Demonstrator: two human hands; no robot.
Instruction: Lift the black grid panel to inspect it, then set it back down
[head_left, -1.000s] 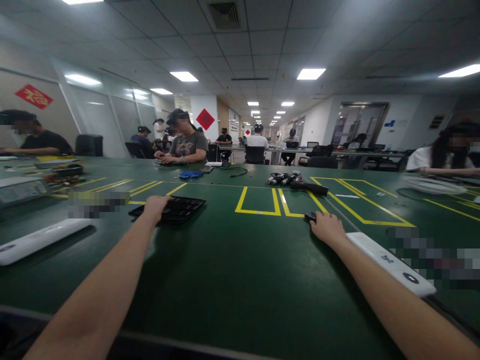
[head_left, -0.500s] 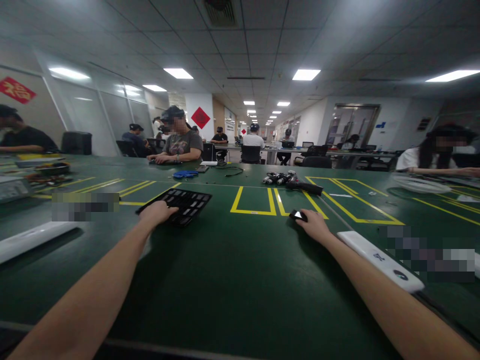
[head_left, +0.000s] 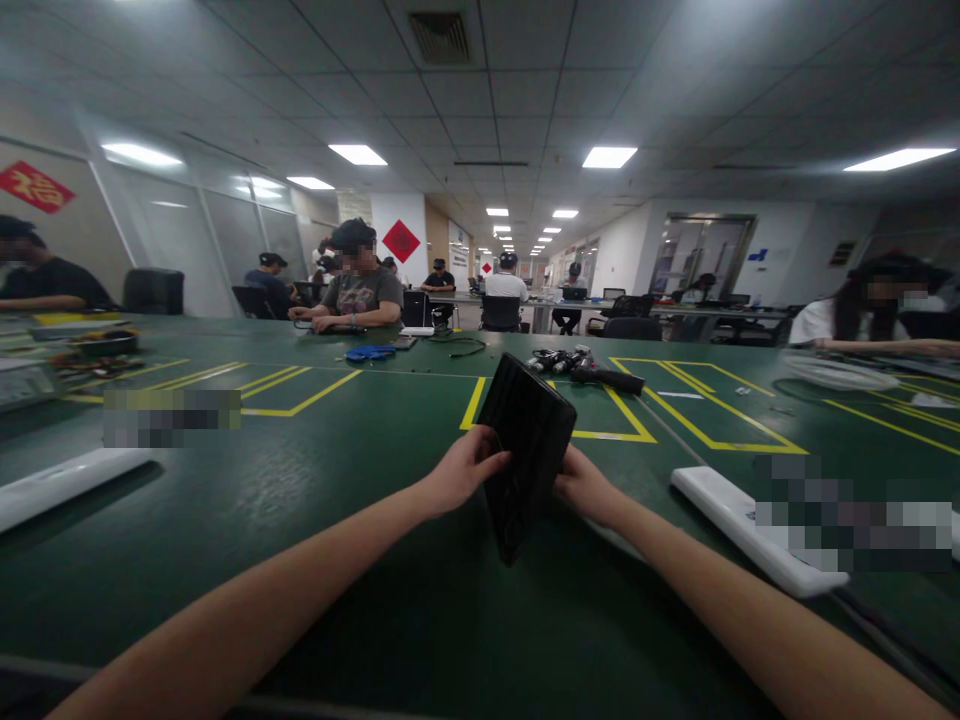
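Observation:
A flat black case (head_left: 526, 440) is held up on edge above the table in front of me, tilted, with a plain dark side towards me. My left hand (head_left: 461, 472) grips its left edge, thumb on the near face and fingers curled at the rim. At the right edge, my right hand (head_left: 589, 487) is closed against the case, and its fingertips are hidden behind it. Whether a small thing also sits in the right hand cannot be seen. The compartments of the case are out of sight.
Yellow tape outlines (head_left: 637, 437) mark the green table (head_left: 360, 600). White power units lie at right (head_left: 720, 510) and left (head_left: 75, 485). Beyond the case are bundled dark cables (head_left: 559, 358), a black handle-like piece (head_left: 611, 380) and a blue item (head_left: 370, 353). A co-worker (head_left: 360, 285) sits across.
The case has moved from the left to the middle and been turned up on edge. My right hand has come inward to it; the small black thing it held is no longer visible.

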